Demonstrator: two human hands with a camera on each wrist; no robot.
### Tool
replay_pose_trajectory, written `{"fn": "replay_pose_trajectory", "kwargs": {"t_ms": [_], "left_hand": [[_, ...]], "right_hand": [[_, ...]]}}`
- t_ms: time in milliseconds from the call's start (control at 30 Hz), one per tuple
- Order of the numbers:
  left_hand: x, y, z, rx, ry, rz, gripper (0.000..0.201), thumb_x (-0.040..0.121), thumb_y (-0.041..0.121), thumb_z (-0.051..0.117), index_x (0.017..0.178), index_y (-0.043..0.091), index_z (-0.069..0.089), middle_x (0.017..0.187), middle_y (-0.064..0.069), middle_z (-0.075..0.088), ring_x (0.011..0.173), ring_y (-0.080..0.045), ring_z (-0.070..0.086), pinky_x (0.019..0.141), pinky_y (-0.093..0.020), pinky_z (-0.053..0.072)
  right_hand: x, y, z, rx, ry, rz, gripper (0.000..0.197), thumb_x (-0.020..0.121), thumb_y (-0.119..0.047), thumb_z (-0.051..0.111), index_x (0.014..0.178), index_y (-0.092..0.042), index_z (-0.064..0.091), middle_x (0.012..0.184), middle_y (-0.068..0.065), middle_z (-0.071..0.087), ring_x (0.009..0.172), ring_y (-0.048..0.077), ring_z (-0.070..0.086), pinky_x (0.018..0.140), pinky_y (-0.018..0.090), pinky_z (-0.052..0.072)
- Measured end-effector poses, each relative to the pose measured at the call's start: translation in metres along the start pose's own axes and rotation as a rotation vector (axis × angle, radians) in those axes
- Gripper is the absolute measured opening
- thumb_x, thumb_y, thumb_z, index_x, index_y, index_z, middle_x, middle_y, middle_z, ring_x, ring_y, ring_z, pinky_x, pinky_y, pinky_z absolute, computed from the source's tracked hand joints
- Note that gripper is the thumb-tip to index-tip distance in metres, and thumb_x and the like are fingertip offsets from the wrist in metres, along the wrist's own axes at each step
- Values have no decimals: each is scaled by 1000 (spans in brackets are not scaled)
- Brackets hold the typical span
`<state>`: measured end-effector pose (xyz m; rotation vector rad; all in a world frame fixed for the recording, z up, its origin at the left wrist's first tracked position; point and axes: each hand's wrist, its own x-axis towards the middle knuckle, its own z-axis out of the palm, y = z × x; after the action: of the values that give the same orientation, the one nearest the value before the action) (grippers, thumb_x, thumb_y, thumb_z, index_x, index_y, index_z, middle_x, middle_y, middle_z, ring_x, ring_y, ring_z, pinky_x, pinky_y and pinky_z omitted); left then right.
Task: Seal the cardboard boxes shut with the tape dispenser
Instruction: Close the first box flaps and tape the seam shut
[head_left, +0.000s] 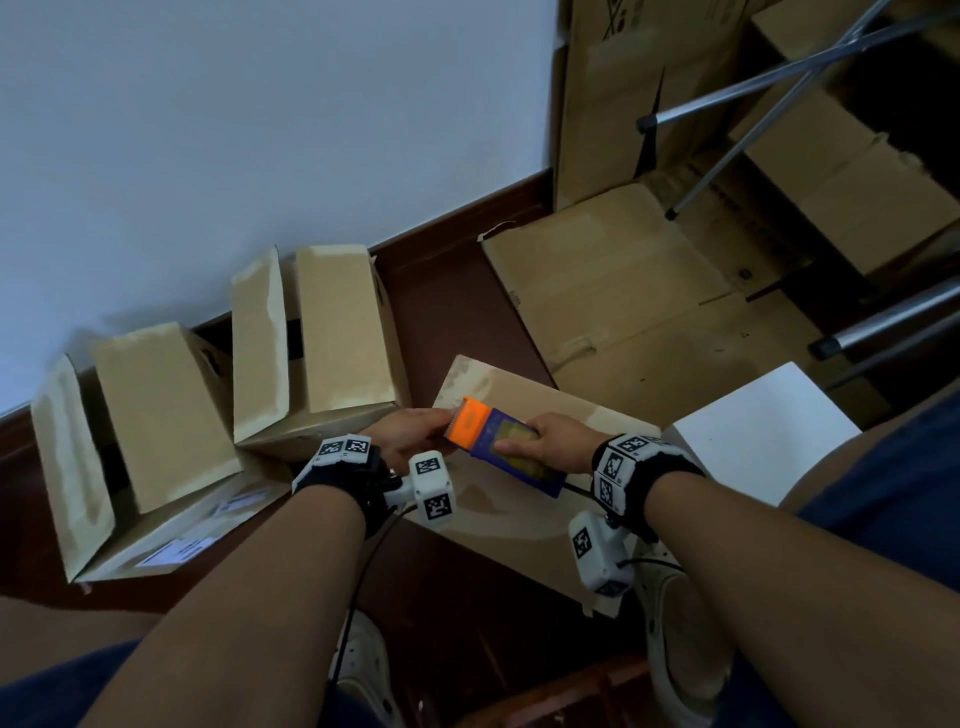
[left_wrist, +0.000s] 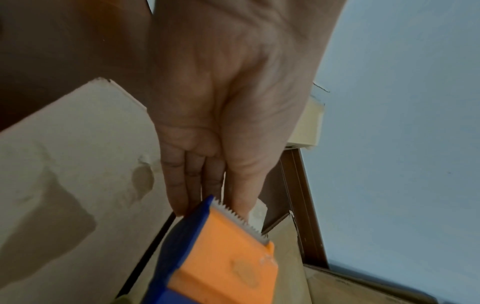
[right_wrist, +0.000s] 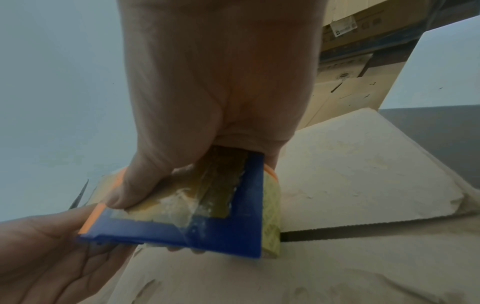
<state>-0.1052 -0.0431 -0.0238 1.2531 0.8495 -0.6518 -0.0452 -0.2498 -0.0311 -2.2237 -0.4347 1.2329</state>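
Note:
My right hand (head_left: 540, 441) grips a blue tape dispenser (head_left: 491, 434) with an orange toothed head, thumb across its yellowish tape roll (right_wrist: 215, 185). The left hand (head_left: 436, 423) meets the orange end, thumb above and fingers below, pinching a pale tape end (left_wrist: 257, 214) by the serrated blade (left_wrist: 241, 220). Both hands hover over a cardboard box (head_left: 519, 514) whose flaps lie flat, a dark seam gap (right_wrist: 363, 228) running between them. Two more boxes stand at the left along the wall, flaps up: one near (head_left: 156, 415), one farther (head_left: 337, 332).
A white box (head_left: 763, 431) sits at the right beside my knee. Flattened cardboard (head_left: 623, 296) covers the floor behind, with metal stand legs (head_left: 753, 119) and stacked cartons beyond. My shoes (head_left: 680, 649) rest on the dark wooden floor below the box.

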Motion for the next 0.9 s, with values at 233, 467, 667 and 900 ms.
{"fn": "replay_pose_trajectory", "kwargs": {"t_ms": [233, 467, 667, 900], "left_hand": [[25, -10, -8, -29, 63, -22, 49, 68, 25, 82, 110, 4, 66, 111, -17, 62, 100, -23, 56, 104, -37, 40], [8, 1, 12, -49, 143, 20, 17, 90, 14, 64, 78, 2, 64, 59, -7, 66, 48, -15, 62, 50, -25, 52], [13, 2, 15, -63, 219, 110, 14, 90, 10, 63, 78, 3, 62, 79, -14, 59, 66, -19, 55, 71, -36, 48], [16, 1, 13, -76, 235, 121, 15, 89, 10, 64, 80, -2, 65, 77, -15, 62, 65, -22, 58, 71, -37, 50]], "right_hand": [[-3, -3, 0, -33, 9, 13, 60, 82, -64, 56, 97, -7, 67, 96, 14, 69, 86, 27, 65, 73, 32, 47], [-3, -8, 1, -81, 16, 25, 66, 83, -65, 55, 102, -3, 68, 98, 16, 70, 86, 28, 65, 72, 32, 47], [-4, -16, -2, -127, 22, 48, 69, 83, -67, 53, 103, -3, 68, 99, 16, 70, 92, 29, 66, 81, 37, 50], [-7, -27, -6, -215, 0, 79, 71, 84, -68, 50, 107, -3, 67, 104, 17, 69, 96, 29, 65, 79, 34, 48]]}}
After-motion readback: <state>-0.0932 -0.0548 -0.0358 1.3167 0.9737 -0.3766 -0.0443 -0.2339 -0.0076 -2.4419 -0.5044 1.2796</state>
